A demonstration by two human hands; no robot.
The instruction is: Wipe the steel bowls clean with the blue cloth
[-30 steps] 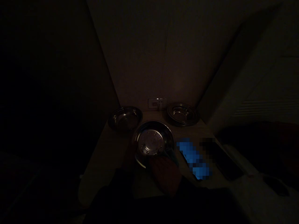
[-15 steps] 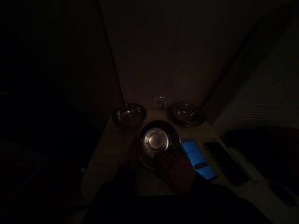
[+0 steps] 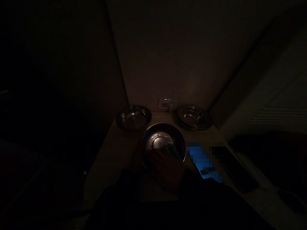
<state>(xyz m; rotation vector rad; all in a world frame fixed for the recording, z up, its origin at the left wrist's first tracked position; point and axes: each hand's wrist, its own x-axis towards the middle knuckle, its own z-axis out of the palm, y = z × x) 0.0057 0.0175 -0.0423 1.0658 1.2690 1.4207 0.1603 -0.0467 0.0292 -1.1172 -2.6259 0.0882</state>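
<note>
A shiny metal bowl (image 3: 161,140) stands on the small wooden table in front of me, its inside facing up and speckled with light spots. My left hand (image 3: 136,157), very dark, grips the bowl's left side; most of its fingers are lost in shadow. Inside the bowl's near part lies my right hand (image 3: 166,167), pressing a greenish cloth (image 3: 174,151) against the metal. Parts of the cloth show beyond the fingers, while the rest is covered by the hand.
Another metal bowl (image 3: 133,118) sits at the back left of the table (image 3: 107,153). Stacked metal dishes (image 3: 194,117) stand at the back right, near a wall socket (image 3: 168,103). To the right lie a lit phone (image 3: 203,163) and a dark flat object (image 3: 236,169). The room is very dim.
My right hand has slid left with the cloth across the bowl's near side, uncovering more of the phone's left edge. My left hand stays at the bowl's side.
</note>
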